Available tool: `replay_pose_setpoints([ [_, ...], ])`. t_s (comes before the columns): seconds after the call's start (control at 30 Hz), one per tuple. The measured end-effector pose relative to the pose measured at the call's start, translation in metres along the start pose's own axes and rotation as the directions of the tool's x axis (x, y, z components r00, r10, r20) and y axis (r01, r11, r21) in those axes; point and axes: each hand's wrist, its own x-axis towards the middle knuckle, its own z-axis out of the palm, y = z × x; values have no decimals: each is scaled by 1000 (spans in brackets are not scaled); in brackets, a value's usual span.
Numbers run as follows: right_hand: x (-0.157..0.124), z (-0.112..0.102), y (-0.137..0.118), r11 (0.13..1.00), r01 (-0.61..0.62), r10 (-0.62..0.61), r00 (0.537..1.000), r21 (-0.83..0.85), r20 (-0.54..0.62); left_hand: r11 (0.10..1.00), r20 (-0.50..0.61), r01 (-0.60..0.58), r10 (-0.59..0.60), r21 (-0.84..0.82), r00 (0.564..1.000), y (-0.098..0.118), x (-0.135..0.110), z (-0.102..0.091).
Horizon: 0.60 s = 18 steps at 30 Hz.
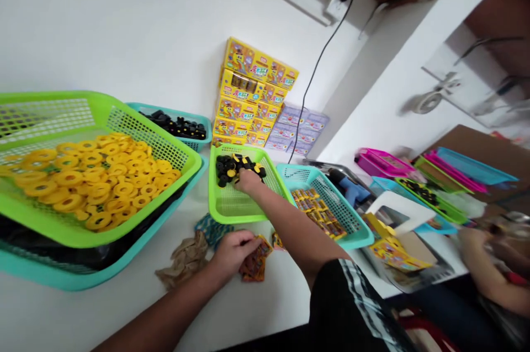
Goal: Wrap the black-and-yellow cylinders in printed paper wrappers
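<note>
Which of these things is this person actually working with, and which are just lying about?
Working with: right hand, black and yellow pieces, green tray, left hand, orange printed packets.
Lying about: yellow rings, stacked yellow boxes, pink trays.

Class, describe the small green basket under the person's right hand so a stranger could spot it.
Start at the stack of yellow boxes by the wall. Just in front sits a small lime-green basket with black and yellow pieces under the right hand; the bigger green basket beside it holds yellow rings.
</note>
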Motion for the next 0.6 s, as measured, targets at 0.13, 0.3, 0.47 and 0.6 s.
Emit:
replay_pose_setpoints([
  [0.13, -45, -27, 25, 956, 11, 8, 998, 293, -63, 998, -2, 17, -17, -55, 1000, 7, -3, -2],
  [0.3, -145, -31, 55, 321, 182, 51, 977, 929, -209, 990, -16, -64, 62, -127, 998, 16, -10, -3],
  [0.47, -213, 2, 54, 10, 172, 189, 967, 985, -171, 988, 49, -69, 77, -140, 996, 18, -13, -2],
  [0.6, -219, 20, 48, -81, 177, 277, 949, 981, -148, 991, 95, -63, 75, -119, 993, 15, -13, 0],
])
